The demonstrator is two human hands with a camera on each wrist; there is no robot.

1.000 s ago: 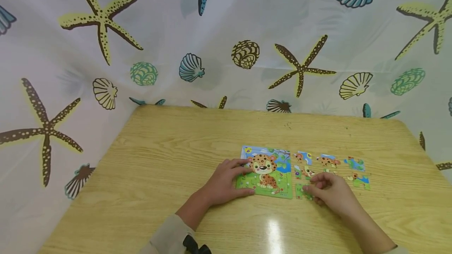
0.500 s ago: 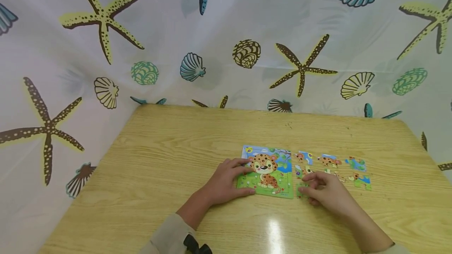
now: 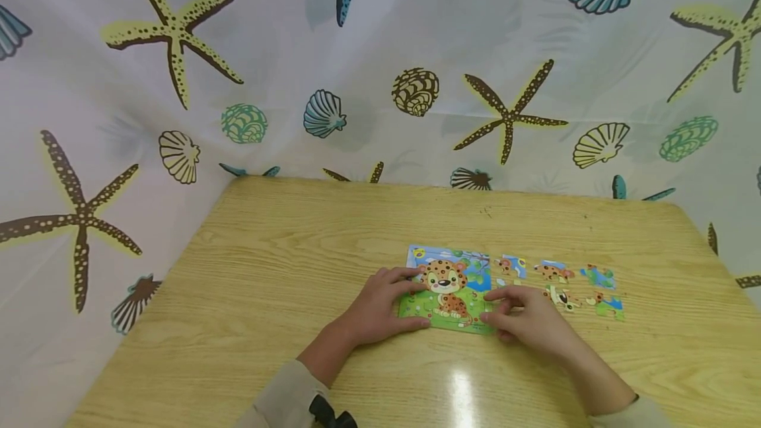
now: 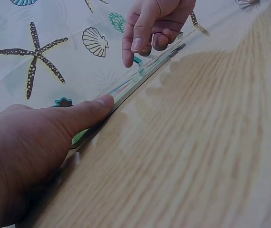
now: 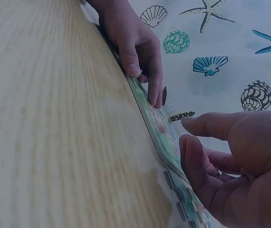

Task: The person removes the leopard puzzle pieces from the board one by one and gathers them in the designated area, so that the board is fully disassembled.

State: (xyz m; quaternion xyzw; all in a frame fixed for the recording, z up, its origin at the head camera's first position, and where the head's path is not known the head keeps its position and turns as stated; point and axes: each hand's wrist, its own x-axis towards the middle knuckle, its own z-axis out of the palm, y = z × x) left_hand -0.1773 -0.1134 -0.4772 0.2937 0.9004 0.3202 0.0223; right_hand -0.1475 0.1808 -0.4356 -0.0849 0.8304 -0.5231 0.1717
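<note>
A square jigsaw puzzle board with a spotted leopard cub on green grass lies flat on the table. My left hand rests on its left side, fingers over the picture and thumb along the near edge. The left wrist view shows that thumb lying on the board's rim. My right hand hovers at the board's right edge, with index finger and thumb reaching over it. In the right wrist view, a gap separates the right hand's thumb and index finger, with nothing between them. It hides some puzzle pieces in the head view.
Loose pieces lie in rows right of the board, among them a blue-topped piece, a spotted piece, a blue-green piece and another at the lower right. A patterned curtain hangs behind the wooden table.
My right hand has moved left, from over the nearest loose pieces to the board's right edge. A cream-coloured piece has come into fuller view behind it. The left hand stays put.
</note>
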